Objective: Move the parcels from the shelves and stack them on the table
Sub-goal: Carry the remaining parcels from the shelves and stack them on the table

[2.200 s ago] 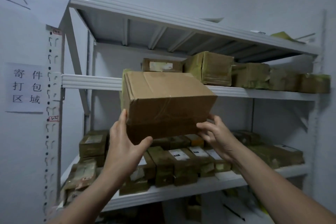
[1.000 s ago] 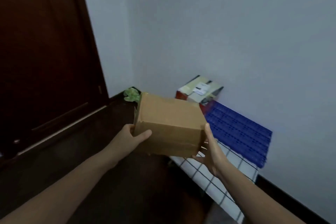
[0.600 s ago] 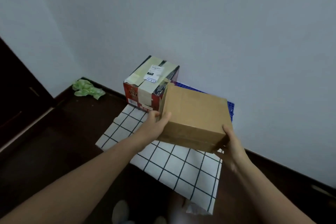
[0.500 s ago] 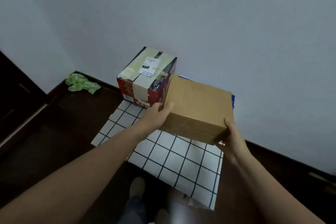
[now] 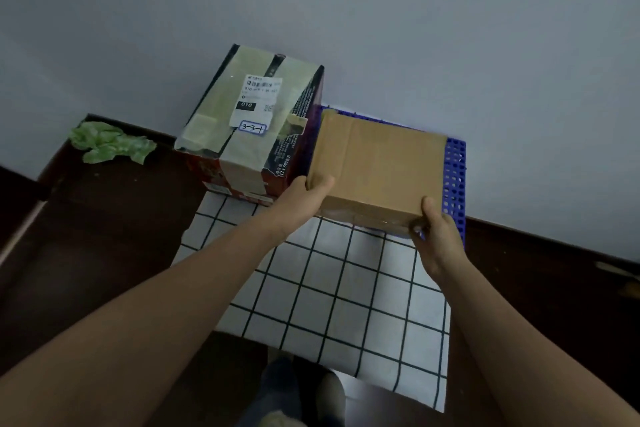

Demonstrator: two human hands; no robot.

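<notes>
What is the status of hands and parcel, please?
Left hand and right hand grip brown parcel. Parcel at table, close beside taped box. Nothing blocks.

Pale grey wall point(image 5: 450, 28); dark floor point(image 5: 104, 246); dim light.

Low table point(image 5: 454, 177), blue perforated top, mostly under a white cloth point(image 5: 329, 288) with black grid. Far left on it: taped carton point(image 5: 252, 121) with shipping label (handwritten tag reads 3-3-1). Just right of it, brown parcel point(image 5: 377, 170) over the blue part; can't tell if it's fully set down. Dark floor point(image 5: 104, 236) around, crumpled green scrap point(image 5: 110, 144) lying far left.
</notes>
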